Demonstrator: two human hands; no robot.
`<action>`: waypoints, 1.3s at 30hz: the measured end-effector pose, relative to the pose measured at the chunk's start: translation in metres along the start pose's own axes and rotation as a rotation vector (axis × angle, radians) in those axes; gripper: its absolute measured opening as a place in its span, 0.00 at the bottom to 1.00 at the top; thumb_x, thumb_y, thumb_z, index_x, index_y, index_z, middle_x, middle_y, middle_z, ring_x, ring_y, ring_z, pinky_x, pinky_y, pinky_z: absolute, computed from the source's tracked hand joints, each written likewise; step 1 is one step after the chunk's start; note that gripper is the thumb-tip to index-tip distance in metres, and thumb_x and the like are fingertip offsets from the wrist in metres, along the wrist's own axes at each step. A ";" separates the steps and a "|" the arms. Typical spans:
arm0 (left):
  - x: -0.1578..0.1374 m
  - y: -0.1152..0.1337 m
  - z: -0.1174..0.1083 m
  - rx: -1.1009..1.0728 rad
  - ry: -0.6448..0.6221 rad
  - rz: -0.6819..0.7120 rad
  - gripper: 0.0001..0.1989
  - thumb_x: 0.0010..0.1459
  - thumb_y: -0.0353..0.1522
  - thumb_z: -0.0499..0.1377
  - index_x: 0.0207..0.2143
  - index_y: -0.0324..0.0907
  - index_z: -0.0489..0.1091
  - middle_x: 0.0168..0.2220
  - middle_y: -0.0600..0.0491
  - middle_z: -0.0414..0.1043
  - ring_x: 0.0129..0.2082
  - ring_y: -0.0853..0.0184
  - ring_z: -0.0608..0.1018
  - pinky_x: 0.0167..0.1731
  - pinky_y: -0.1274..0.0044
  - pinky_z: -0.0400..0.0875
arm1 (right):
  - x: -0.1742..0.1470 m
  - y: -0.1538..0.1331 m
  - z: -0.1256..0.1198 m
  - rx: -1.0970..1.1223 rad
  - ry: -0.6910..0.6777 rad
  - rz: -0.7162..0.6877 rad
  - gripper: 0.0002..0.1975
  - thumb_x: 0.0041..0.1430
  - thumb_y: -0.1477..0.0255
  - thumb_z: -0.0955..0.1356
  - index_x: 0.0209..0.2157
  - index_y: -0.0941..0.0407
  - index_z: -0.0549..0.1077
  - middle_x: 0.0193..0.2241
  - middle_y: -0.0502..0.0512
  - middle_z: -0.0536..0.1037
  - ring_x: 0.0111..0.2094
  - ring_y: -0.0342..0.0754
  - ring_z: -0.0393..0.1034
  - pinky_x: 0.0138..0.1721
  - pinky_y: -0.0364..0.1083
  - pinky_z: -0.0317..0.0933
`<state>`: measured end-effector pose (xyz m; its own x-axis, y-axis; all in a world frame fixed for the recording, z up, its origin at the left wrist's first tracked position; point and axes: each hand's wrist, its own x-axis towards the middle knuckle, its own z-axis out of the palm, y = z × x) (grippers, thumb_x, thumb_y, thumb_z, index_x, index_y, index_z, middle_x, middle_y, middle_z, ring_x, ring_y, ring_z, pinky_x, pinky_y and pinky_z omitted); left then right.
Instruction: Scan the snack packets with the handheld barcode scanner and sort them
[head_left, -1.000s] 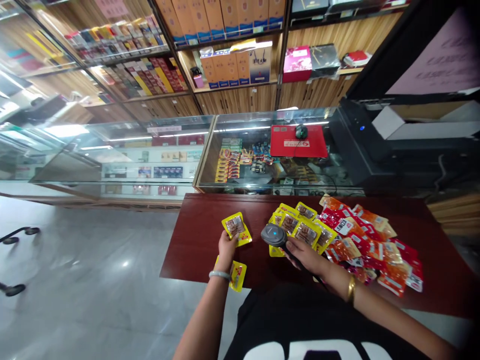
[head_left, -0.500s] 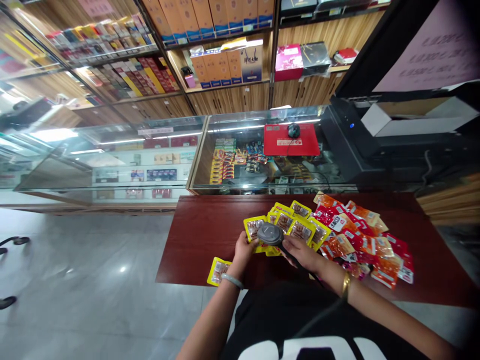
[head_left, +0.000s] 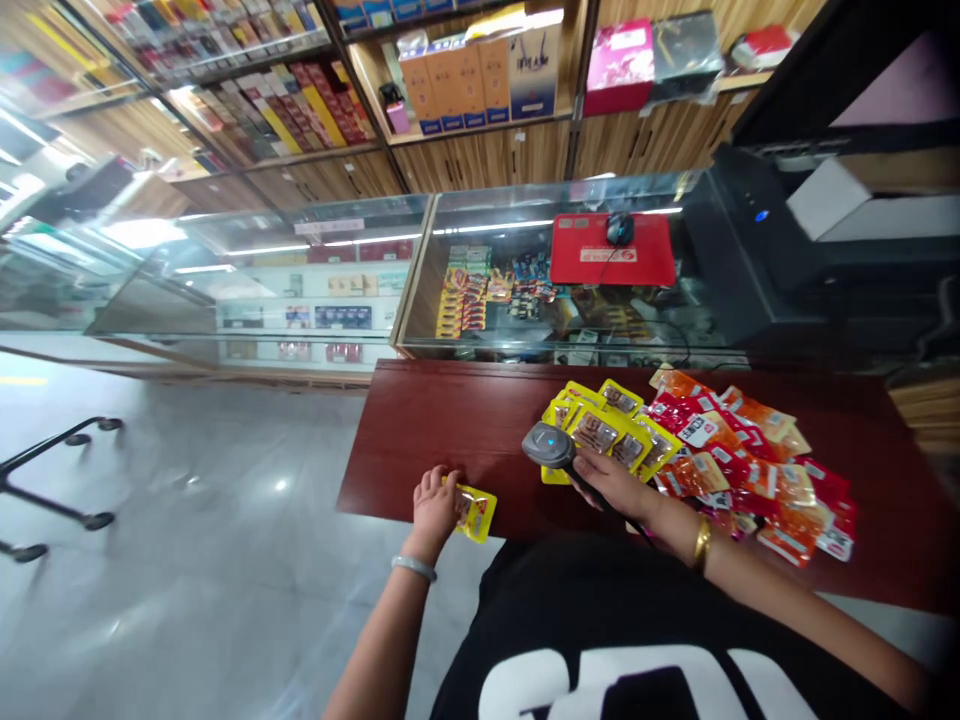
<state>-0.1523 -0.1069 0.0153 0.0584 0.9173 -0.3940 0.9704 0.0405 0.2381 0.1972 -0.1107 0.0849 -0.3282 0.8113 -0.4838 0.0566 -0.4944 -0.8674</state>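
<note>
In my right hand [head_left: 611, 483] is a grey barcode scanner [head_left: 550, 446], gripped by its handle, its head tipped left and a small blue light showing on top. A loose heap of yellow snack packets [head_left: 596, 430] lies just behind and beside the scanner. My left hand [head_left: 435, 505] is down at the left front of the table, fingers curled at the left edge of a yellow snack packet [head_left: 478, 515]. The fingers cover part of that packet. Red and orange snack packets [head_left: 739, 465] are spread in a pile right of the yellow heap.
The dark red table [head_left: 420, 420] stands against a glass display counter [head_left: 495, 345]. On the counter are a red mat [head_left: 585, 262], a computer mouse [head_left: 619, 229] and a dark machine [head_left: 750, 270] with a white open box [head_left: 862, 205]. A wheeled chair base [head_left: 52, 480] is on the floor at left.
My left hand has moved left and towards me, from beside the scanner to the separate yellow packet. The packet it held has left the scanner's side. My right hand still holds the scanner.
</note>
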 end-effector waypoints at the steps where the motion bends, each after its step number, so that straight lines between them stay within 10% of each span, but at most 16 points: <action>1: -0.006 -0.008 0.001 0.061 -0.017 0.009 0.33 0.43 0.27 0.69 0.53 0.51 0.70 0.62 0.45 0.62 0.63 0.50 0.60 0.58 0.62 0.57 | 0.000 0.001 0.000 -0.001 -0.007 0.006 0.29 0.58 0.40 0.62 0.31 0.54 0.64 0.19 0.45 0.67 0.15 0.40 0.60 0.15 0.40 0.52; 8: -0.008 -0.015 0.020 -0.202 -0.093 -0.193 0.15 0.49 0.36 0.67 0.37 0.43 0.68 0.38 0.50 0.74 0.43 0.59 0.75 0.43 0.72 0.65 | -0.002 0.002 0.004 -0.031 -0.050 0.021 0.29 0.58 0.40 0.62 0.33 0.54 0.66 0.19 0.44 0.67 0.15 0.40 0.59 0.16 0.40 0.52; 18: 0.031 0.067 0.016 -1.263 0.083 -0.256 0.24 0.51 0.52 0.60 0.39 0.43 0.62 0.31 0.55 0.70 0.25 0.71 0.72 0.20 0.80 0.66 | -0.016 0.006 0.000 -0.081 -0.122 0.018 0.31 0.58 0.40 0.62 0.37 0.56 0.70 0.21 0.46 0.66 0.18 0.40 0.58 0.18 0.40 0.53; 30: 0.041 0.120 0.008 -1.354 0.085 -0.129 0.16 0.56 0.43 0.58 0.41 0.42 0.63 0.29 0.55 0.72 0.20 0.72 0.72 0.20 0.79 0.67 | -0.024 -0.002 -0.001 -0.166 -0.114 -0.089 0.30 0.61 0.42 0.60 0.37 0.56 0.71 0.23 0.49 0.69 0.20 0.43 0.61 0.21 0.42 0.55; 39: 0.043 0.114 0.021 -1.429 0.020 -0.137 0.21 0.53 0.48 0.60 0.39 0.44 0.60 0.33 0.54 0.72 0.24 0.70 0.75 0.21 0.78 0.71 | -0.024 0.009 -0.009 -0.204 -0.062 -0.163 0.30 0.61 0.43 0.62 0.41 0.56 0.75 0.25 0.53 0.75 0.29 0.51 0.69 0.33 0.48 0.66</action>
<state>-0.0347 -0.0706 0.0070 -0.0298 0.8785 -0.4768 -0.0959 0.4723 0.8762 0.2146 -0.1318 0.0879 -0.4055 0.8512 -0.3331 0.1846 -0.2807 -0.9419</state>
